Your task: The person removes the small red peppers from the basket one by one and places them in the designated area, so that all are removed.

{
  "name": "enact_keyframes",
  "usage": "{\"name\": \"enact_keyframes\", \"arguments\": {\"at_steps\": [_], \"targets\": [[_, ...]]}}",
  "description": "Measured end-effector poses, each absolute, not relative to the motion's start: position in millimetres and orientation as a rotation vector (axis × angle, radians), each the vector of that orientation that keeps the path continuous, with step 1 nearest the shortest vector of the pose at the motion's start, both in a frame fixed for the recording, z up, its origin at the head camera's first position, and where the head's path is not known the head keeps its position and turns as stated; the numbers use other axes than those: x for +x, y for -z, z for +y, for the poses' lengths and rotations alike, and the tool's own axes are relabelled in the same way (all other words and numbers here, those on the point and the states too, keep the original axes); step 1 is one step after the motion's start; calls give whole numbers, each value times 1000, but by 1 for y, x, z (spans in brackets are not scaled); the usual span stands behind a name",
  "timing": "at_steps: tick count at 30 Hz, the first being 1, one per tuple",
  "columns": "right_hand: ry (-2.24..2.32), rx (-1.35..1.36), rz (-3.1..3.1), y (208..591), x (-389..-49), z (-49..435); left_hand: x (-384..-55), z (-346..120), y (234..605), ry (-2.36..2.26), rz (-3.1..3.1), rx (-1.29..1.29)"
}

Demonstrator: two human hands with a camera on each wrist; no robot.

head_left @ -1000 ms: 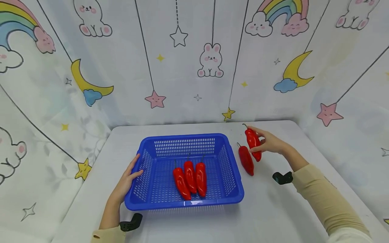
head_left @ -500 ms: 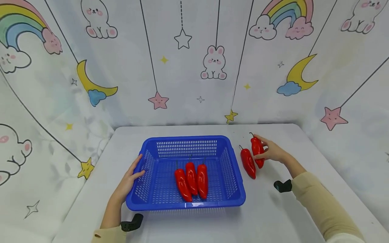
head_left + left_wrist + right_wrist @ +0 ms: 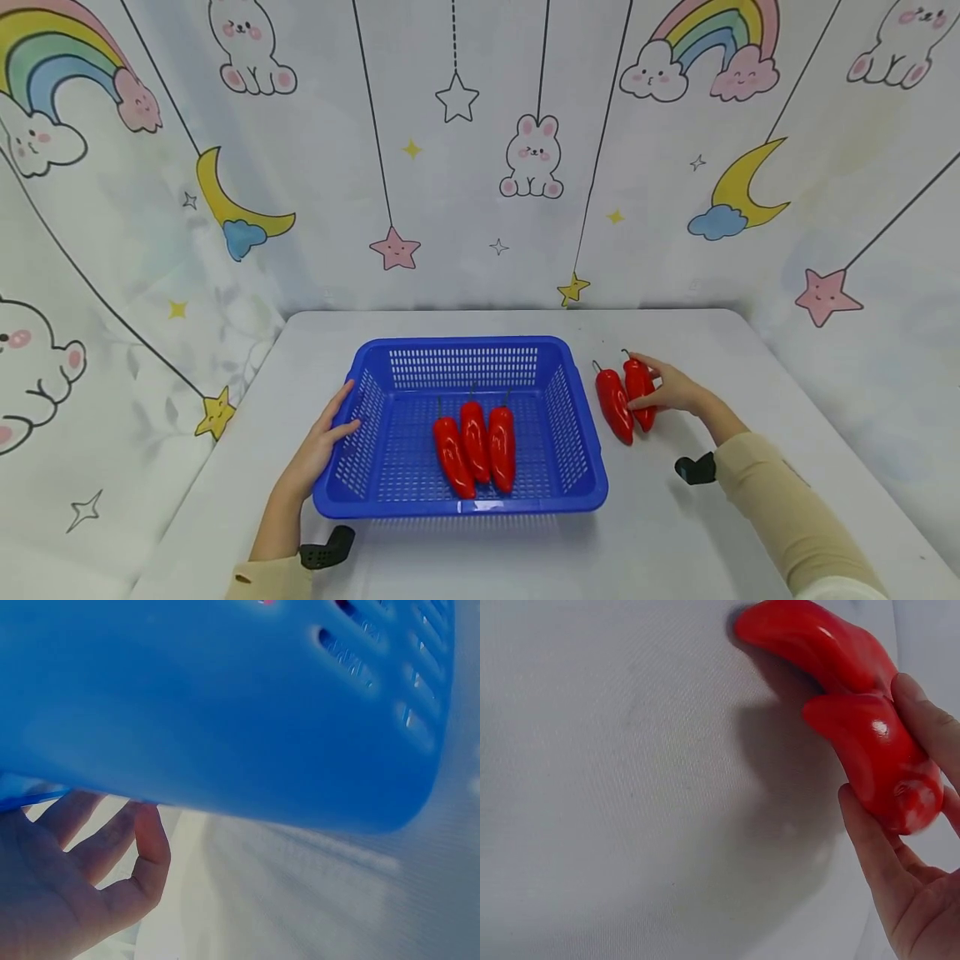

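A red chili pepper (image 3: pixel 638 383) is pinched between the thumb and fingers of my right hand (image 3: pixel 672 392), to the right of the basket. Beside it another red chili pepper (image 3: pixel 614 406) lies on the white table; in the right wrist view the held pepper (image 3: pixel 874 750) is close against the other pepper (image 3: pixel 817 637). My left hand (image 3: pixel 313 454) grips the left rim of a blue plastic basket (image 3: pixel 386 450), its thumb over the inner side. From below, in the left wrist view, its fingers (image 3: pixel 154 855) curl at the basket's edge. Three red peppers (image 3: pixel 474 442) lie side by side inside.
The white table (image 3: pixel 675 533) reaches back to a fabric backdrop (image 3: pixel 450 192) printed with moons, stars and rabbits. More of this fabric stands at both sides. A black wrist device (image 3: pixel 696 468) sits by the right sleeve, with another (image 3: pixel 327 547) by the left.
My right hand has brought its pepper down and slightly nearer, next to the pepper on the table. The left hand has kept its grip on the basket. The head view has shifted slightly.
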State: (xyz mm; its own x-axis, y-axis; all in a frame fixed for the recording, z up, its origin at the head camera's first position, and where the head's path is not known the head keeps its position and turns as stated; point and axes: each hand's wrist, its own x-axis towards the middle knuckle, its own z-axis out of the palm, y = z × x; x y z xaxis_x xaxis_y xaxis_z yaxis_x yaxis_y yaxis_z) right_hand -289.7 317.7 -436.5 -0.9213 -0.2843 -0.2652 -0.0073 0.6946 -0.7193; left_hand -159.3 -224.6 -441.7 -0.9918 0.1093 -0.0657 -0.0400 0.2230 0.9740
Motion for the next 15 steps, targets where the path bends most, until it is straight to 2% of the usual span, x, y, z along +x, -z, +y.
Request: {"name": "enact_keyframes", "arguments": {"at_steps": [15], "targets": [[1034,-243,2515,446,-289,320,-160,-225,443,-1898,2344,54]]}}
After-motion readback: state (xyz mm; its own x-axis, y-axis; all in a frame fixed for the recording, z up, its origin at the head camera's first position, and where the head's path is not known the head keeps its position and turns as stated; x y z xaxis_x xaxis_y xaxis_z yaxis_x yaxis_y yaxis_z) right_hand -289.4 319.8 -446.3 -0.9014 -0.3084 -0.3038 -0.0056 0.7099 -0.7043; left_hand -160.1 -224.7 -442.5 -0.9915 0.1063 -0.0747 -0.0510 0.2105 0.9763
